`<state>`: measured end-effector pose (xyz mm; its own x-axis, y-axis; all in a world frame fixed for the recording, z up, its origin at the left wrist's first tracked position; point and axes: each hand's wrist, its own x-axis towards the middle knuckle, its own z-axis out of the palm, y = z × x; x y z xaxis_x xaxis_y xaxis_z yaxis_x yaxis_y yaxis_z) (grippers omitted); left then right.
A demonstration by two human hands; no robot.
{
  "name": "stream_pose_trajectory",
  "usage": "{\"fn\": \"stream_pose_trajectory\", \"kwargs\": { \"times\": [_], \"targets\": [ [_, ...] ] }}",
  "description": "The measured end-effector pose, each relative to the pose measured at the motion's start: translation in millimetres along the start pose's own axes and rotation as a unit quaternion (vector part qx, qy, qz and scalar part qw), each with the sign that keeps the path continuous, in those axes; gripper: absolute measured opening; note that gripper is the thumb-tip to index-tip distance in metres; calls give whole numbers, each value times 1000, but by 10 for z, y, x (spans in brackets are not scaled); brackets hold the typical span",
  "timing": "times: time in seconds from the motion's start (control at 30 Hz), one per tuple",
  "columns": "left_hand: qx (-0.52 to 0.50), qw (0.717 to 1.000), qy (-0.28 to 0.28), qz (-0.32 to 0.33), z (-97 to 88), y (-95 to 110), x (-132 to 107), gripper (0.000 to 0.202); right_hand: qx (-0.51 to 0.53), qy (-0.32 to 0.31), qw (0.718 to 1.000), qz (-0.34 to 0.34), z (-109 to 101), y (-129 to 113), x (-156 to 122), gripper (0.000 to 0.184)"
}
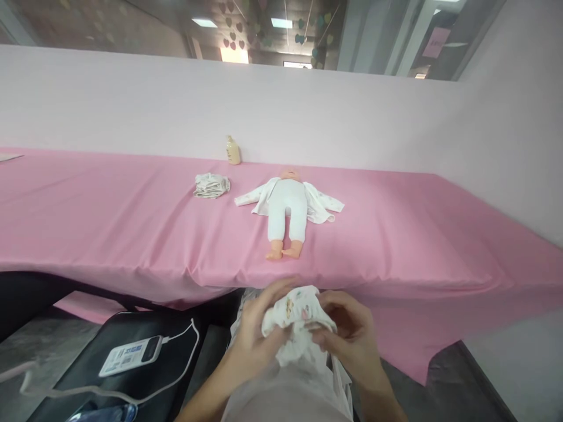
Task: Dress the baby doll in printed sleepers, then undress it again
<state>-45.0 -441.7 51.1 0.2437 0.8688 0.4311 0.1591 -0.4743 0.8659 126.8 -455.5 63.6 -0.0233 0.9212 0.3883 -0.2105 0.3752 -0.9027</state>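
Note:
My left hand (pixel 255 328) and my right hand (pixel 347 334) are both closed on a small white printed baby garment (pixel 297 313), bunched up between them just in front of the table edge. A baby doll (pixel 287 214) lies on its back on the pink tablecloth (pixel 132 223), wearing white trousers and an open white jacket spread to both sides. Its feet point toward me.
A folded white cloth (pixel 212 185) lies left of the doll. A cream bottle (pixel 233 150) stands against the pale wall behind. At lower left a black seat (pixel 176 357) holds a white power bank (pixel 131 354) with a white cable (pixel 185 337).

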Motion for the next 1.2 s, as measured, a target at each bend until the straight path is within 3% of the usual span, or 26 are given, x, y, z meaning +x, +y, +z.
{"fn": "stream_pose_trajectory", "kwargs": {
  "times": [0.13,0.2,0.3,0.37,0.47,0.5,0.53,0.6,0.67,0.73,0.8,0.9,0.97,1.07,1.13,1.2],
  "targets": [
    [85,991,98,31,-334,46,260,34,-92,51,993,-55,-133,-240,243,21],
    [120,986,109,40,-524,43,571,27,-166,65,980,-87,-183,-381,540,19],
    [201,974,99,33,-762,-15,1233,29,-275,65,948,-146,-202,-499,1215,15],
    [317,941,117,12,-851,-100,1708,38,-326,44,932,-149,-195,-469,1751,14],
    [485,855,184,-3,-863,-292,2300,47,-345,-12,933,-101,-196,-267,2504,14],
    [504,845,180,6,-841,-365,2447,44,-342,-32,936,-82,-201,-173,2706,15],
    [495,855,152,23,-811,-436,2568,39,-337,-48,938,-68,-209,-76,2876,15],
    [405,911,45,56,-741,-563,2743,29,-327,-65,941,-56,-228,108,3110,15],
    [273,959,-56,59,-683,-659,2855,33,-316,-52,946,-58,-257,250,3227,14],
    [175,977,-118,34,-661,-729,2934,38,-307,-23,950,-57,-303,342,3264,15],
    [146,973,-181,10,-686,-787,2999,35,-302,-5,952,-44,-370,392,3263,17],
    [174,936,-305,-16,-801,-862,3072,37,-309,-29,951,-6,-479,423,3245,22],
    [171,920,-351,-27,-899,-897,3095,37,-322,-48,945,6,-527,430,3238,25],
    [87,940,-330,-27,-996,-910,3092,30,-363,-35,931,-15,-508,429,3220,23],
    [12,964,-266,-15,-993,-898,3076,29,-385,-19,922,-46,-417,423,3181,24],
    [-38,980,-195,4,-938,-875,3058,33,-376,-49,922,-73,-275,414,3114,24]
  ]
}}
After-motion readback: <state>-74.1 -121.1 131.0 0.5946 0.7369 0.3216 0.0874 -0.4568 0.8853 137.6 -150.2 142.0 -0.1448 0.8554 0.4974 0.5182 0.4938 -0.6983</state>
